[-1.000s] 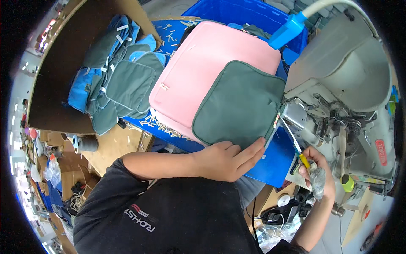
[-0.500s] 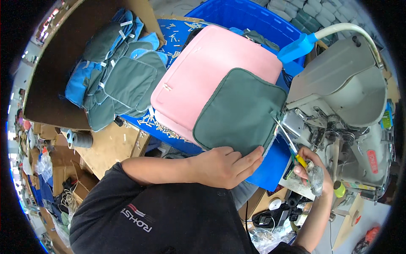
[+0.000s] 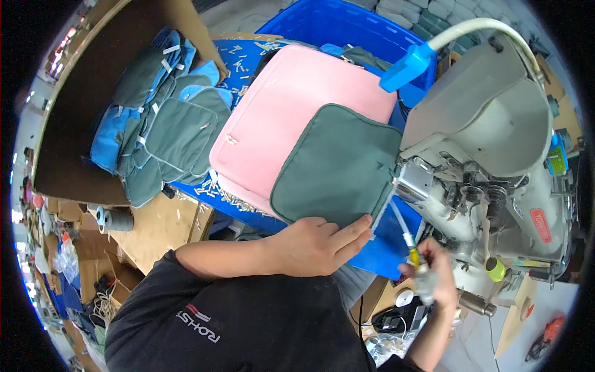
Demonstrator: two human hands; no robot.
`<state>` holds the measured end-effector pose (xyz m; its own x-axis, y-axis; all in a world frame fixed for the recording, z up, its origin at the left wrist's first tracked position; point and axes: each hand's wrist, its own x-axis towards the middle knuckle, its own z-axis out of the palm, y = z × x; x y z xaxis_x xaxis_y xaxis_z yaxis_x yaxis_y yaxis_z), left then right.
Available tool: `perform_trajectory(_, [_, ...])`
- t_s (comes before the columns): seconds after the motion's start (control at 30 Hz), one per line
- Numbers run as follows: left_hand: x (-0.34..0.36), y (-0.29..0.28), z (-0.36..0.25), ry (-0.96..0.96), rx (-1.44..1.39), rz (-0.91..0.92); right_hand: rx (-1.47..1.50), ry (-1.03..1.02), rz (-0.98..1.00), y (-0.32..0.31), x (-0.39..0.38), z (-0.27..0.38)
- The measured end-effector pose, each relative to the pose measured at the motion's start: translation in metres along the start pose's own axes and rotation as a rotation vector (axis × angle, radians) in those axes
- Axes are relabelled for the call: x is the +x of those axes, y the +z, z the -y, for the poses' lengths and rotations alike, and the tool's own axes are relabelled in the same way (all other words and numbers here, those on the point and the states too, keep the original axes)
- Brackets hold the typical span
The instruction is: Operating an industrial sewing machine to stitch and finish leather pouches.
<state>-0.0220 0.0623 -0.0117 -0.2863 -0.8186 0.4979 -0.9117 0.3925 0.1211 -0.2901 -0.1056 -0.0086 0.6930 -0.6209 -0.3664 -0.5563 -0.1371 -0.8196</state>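
Blue bench [image 3: 379, 255]: one green panel [image 3: 338, 167] lies by the machine [image 3: 513, 208], my left hand [image 3: 313, 248] touching it, grip unclear, right hand [image 3: 437, 270] grasping a tool [image 3: 406, 237]; other panels [image 3: 183, 136] pile left, finished or not I can't tell.

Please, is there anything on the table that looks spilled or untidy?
Yes: many small pale pieces lie scattered on the blue tabletop, beside the pink panel. They look spilled because they lie in no order, though they may be ordinary scraps.
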Motion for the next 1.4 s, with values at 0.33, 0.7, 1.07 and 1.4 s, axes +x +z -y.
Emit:
perform_trajectory(0.33, [0.054,-0.013,0.039,-0.392,-0.198,-0.133,-0.358,-0.330,-0.569,0.082,0.009,0.038])
perform_trajectory(0.7, [0.077,0.005,0.054,-0.513,-0.449,0.020,-0.091,-0.492,-0.803,0.108,0.088,0.076])
perform_trajectory(1.07, [0.071,0.013,0.043,-0.901,-0.972,0.062,-0.061,-0.528,-0.651,0.093,0.062,0.061])
perform_trajectory(1.4, [0.066,-0.004,0.067,-0.352,-0.611,0.125,-0.041,-0.688,-0.706,0.104,0.061,0.054])
